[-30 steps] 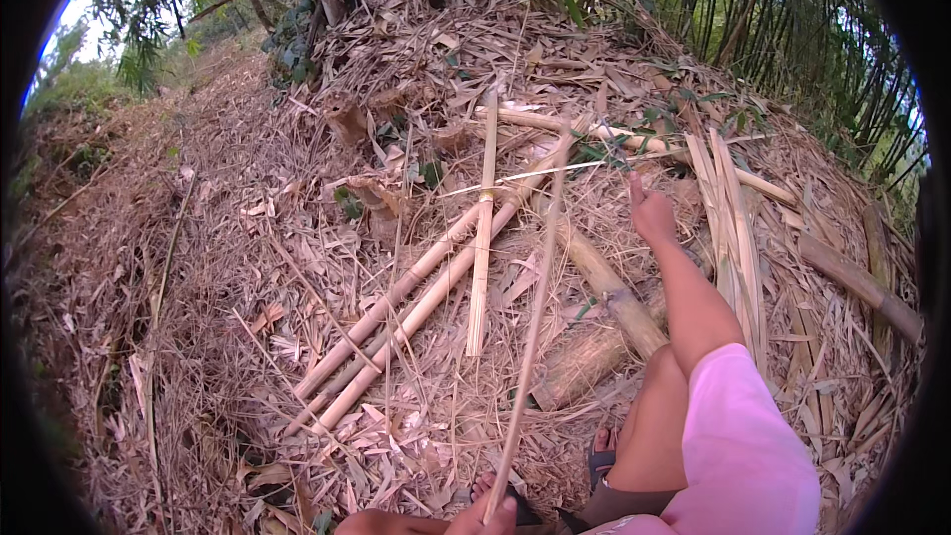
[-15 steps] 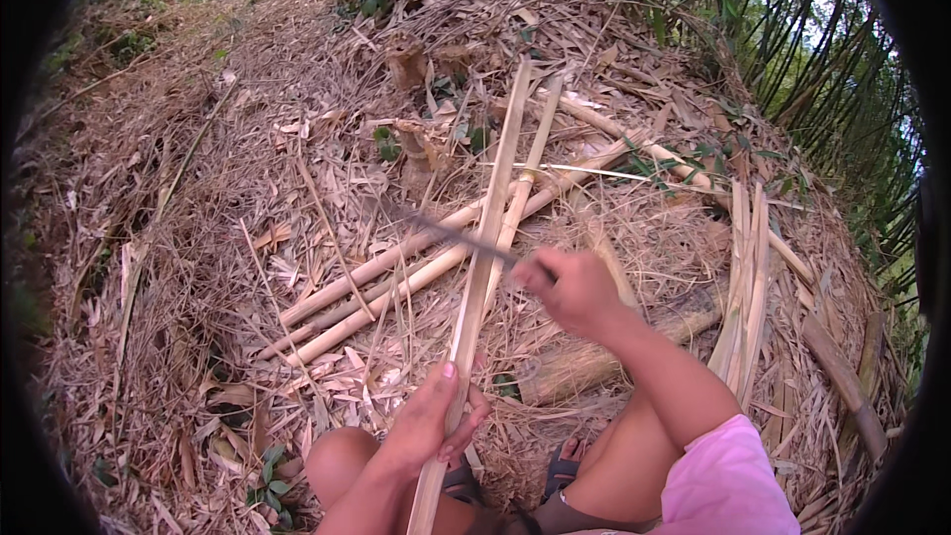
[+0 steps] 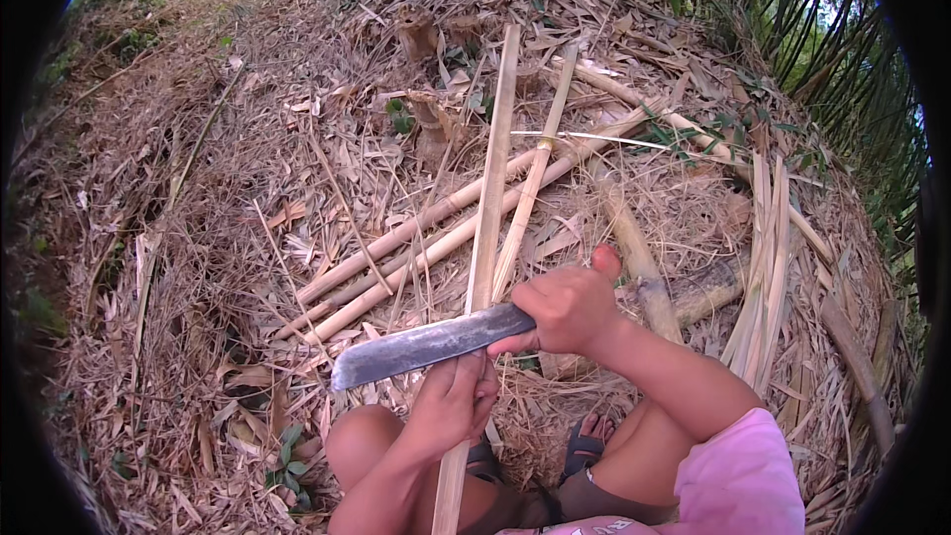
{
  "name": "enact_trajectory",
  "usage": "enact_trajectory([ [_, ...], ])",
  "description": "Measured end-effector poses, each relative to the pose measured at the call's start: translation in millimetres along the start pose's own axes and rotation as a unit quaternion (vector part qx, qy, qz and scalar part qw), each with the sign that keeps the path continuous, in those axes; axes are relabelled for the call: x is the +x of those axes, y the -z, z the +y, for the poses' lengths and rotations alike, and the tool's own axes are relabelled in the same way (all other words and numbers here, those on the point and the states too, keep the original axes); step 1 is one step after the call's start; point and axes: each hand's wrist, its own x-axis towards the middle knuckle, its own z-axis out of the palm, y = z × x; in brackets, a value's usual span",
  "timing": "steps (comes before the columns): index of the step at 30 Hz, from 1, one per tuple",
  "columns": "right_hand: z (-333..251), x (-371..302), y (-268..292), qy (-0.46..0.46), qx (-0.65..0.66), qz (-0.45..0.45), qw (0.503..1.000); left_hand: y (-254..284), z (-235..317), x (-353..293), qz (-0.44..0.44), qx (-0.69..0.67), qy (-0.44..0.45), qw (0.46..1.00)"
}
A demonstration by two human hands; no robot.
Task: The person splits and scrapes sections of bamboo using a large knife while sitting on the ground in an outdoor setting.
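Note:
My left hand (image 3: 456, 401) is wrapped round a long, pale split bamboo strip (image 3: 495, 168), which runs from the lower edge up and slightly right between my knees. In my right hand (image 3: 570, 309) is a machete (image 3: 426, 345), its handle mostly hidden by the fist. The broad dark blade points left and lies across the strip, just above my left fingers. Its flat side faces up to view, with a pale, worn tip. Whether the edge touches the strip I cannot tell.
Several bamboo poles (image 3: 446, 256) lie slantwise ahead, with another split strip (image 3: 535, 178) across them. A bundle of split strips (image 3: 761, 267) rests at the right. A thick log (image 3: 708, 297) lies near my right knee. Cut stumps (image 3: 433, 129) stand farther off amid dry leaf litter.
The machete has come down the strip toward my left hand. Its blade, narrow and blurred before, now shows its broad side. My left hand keeps its hold on the strip.

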Motion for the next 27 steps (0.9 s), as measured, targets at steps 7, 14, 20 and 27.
enact_trajectory([
  [7,31.7,0.2,-2.8,0.047,-0.061,0.017,0.997,4.2,-0.9,-6.1,-0.001,-0.03,-0.01,0.999],
  [14,62.1,-6.5,5.6,-0.11,-0.158,-0.043,0.98,15.4,-2.6,-13.0,0.007,-0.046,0.025,0.999],
  [20,23.8,5.9,-6.0,0.012,-0.102,-0.003,0.995,8.6,-2.8,-13.7,-0.011,0.012,0.043,0.999],
  [27,147.2,-14.0,22.9,-0.461,-0.021,-0.039,0.887,7.5,-36.5,-43.3,-0.092,0.061,0.036,0.993],
])
